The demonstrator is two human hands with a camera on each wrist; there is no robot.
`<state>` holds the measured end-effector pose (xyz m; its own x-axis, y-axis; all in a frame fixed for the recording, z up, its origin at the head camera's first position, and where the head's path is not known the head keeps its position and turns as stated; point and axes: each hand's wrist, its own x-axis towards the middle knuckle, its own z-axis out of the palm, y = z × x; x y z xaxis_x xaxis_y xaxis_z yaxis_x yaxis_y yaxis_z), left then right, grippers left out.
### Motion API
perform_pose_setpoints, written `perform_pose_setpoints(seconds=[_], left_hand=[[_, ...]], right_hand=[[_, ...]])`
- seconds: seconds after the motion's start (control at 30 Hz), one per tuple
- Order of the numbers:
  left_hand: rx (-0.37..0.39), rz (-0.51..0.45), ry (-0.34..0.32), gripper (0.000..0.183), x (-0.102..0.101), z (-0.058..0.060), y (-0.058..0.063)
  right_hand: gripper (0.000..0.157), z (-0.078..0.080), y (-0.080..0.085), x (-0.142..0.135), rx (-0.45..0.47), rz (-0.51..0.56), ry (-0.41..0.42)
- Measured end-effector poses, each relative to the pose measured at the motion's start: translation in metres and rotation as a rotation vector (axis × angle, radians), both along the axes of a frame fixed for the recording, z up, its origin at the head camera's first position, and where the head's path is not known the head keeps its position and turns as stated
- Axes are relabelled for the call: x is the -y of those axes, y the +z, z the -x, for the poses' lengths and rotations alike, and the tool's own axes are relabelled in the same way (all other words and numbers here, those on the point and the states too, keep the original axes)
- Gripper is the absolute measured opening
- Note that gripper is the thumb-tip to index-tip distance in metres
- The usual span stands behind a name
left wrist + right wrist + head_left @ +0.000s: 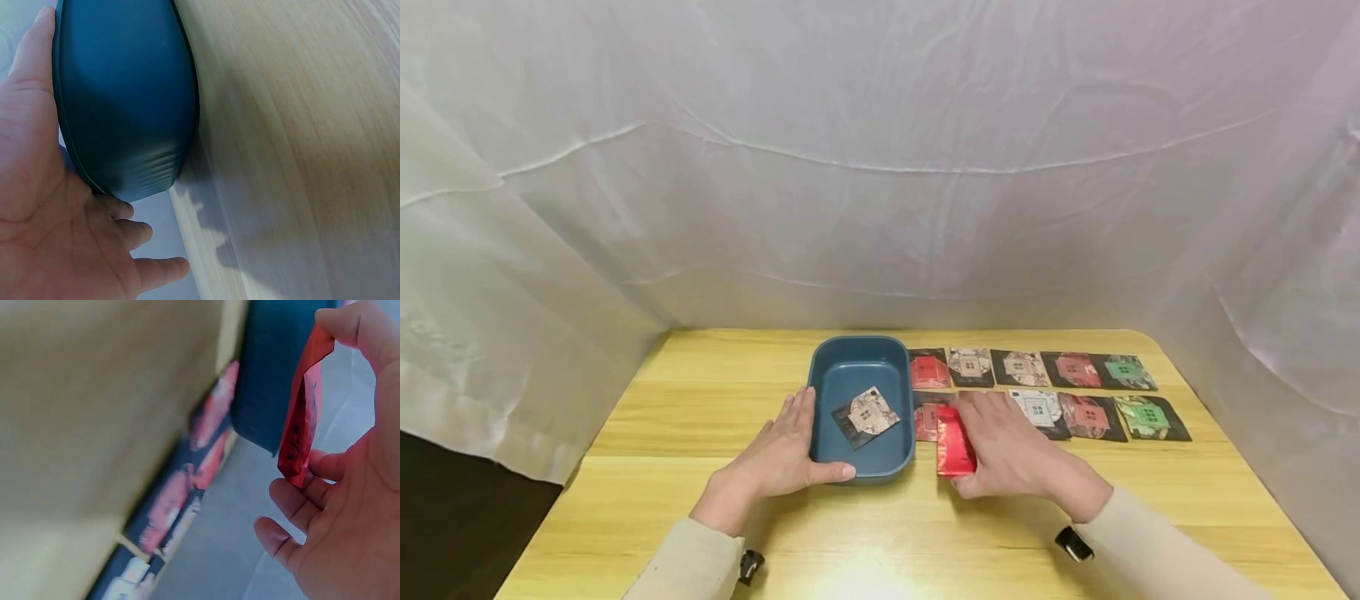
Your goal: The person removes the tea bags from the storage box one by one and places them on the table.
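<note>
My left hand (781,450) lies against the left side and near corner of a blue rectangular tub (895,479). Its fingers are fairly straight, and the thumb rests along the near rim. The left wrist view shows the tub's outer wall (125,94) beside the palm. Inside the tub are a beige-and-black sachet (874,410) and a dark part under it. Right of the tub, my right hand (1011,446) pinches a shiny red sachet (953,446) between thumb and fingers. In the right wrist view this red sachet (299,425) is bent and held above the table.
Two rows of flat, dark sachets with coloured labels, such as a green-labelled one (1150,417) and a red-labelled one (929,369), lie right of the tub. My right hand partly covers the near row. White cloth (880,233) encloses the wooden table (700,400) behind and at the sides.
</note>
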<state>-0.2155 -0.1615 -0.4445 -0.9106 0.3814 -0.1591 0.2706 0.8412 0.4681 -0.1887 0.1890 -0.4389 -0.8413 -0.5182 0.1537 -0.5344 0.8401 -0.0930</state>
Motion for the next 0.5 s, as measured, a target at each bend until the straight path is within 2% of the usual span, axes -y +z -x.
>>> perform_pose_setpoints(seconds=[0.17,0.33,0.5], left_hand=[[-0.005,0.005,0.002,0.142,0.002,0.000,0.000],[-0.014,0.014,-0.003,0.143,0.002,0.001,-0.002],[-0.008,0.012,-0.003,0.143,0.000,0.001,-0.003]], right_hand=[[0.106,-0.013,-0.016,0.004,0.078,-0.009,-0.008],[0.106,-0.020,-0.028,0.013,0.084,-0.015,0.018],[0.106,-0.023,-0.033,0.017,0.099,-0.034,0.013]])
